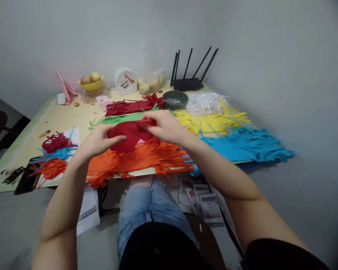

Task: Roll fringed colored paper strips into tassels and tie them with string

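Observation:
Between my two hands a piece of dark red felt-like fabric (126,137) is held up, curved and partly folded. My left hand (103,139) grips its left end, thumb across the front. My right hand (165,125) pinches the right end between thumb and fingers. Just beneath lies an orange fringed fabric piece (135,159) along the table's front edge. Behind my hands are a green fringed piece (115,119) and a dark red fringed piece (138,106). Right of my right hand lie yellow fringed pieces (214,122) and blue ones (242,144).
A dark green bowl (175,100) and white shredded strips (205,104) stand behind. A black router (188,84) with antennas is at the back. Left on the table (30,144) are a phone (28,182) and small red, blue and orange bundles (58,142). A yellow fruit bowl (90,85) sits far left.

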### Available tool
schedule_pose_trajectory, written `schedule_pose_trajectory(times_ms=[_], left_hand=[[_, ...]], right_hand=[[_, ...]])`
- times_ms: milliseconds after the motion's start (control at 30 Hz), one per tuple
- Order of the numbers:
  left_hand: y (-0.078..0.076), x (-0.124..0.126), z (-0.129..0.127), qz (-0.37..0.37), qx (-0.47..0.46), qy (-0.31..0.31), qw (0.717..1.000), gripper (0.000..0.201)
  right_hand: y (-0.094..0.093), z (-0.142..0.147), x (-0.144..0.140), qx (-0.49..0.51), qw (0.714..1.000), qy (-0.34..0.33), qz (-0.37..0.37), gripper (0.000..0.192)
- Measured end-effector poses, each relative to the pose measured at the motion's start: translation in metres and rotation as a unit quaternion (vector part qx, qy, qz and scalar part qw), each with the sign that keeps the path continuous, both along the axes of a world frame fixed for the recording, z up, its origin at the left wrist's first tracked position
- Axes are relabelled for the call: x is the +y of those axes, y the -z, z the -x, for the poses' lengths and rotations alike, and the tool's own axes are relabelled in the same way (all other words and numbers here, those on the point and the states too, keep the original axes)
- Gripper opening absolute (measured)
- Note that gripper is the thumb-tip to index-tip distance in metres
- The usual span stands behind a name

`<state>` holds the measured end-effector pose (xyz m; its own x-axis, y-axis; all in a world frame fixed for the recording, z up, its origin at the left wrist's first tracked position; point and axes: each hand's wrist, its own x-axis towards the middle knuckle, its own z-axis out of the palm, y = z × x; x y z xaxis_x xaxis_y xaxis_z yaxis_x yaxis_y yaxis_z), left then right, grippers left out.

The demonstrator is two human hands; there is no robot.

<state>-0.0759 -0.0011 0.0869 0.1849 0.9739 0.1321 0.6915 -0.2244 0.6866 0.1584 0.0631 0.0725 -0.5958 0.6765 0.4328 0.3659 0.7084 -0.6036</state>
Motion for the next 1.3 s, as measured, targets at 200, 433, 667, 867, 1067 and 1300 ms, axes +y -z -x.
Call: schedule_pose_trajectory(times_ms=[200,433,667,867,1067,1300], left_hand=[[0.016,-0.007,0.007,0.012,-0.172,-0.047,0.984,0.033],[0.039,-0.022,0.004,-0.015,-0.316,-0.088,0.945,0.025],[0.040,-0.037,0.006,-0.031,-0.289,-0.080,0.954,0.014],[0.036,-0.041,0.011,-0.088,-0.174,-0.005,0.981,0.022],[0.027,-0.040,-0.006,-0.150,-0.038,-0.056,0.986,0.028],[0.023,-0.030,-0.004,-0.089,0.040,-0.032,0.995,0.022]], right_hand=[[0.006,-0.021,-0.002,0.071,0.995,-0.040,0.060,0.015],[0.020,-0.028,-0.011,0.159,0.980,-0.071,0.096,0.017],[0.031,-0.030,-0.017,0.208,0.964,-0.078,0.148,0.014],[0.032,-0.036,-0.009,0.179,0.969,-0.124,0.116,0.021],[0.027,-0.044,0.003,0.133,0.970,-0.181,0.089,0.063],[0.016,-0.035,-0.011,0.059,0.995,-0.077,-0.001,0.013]])
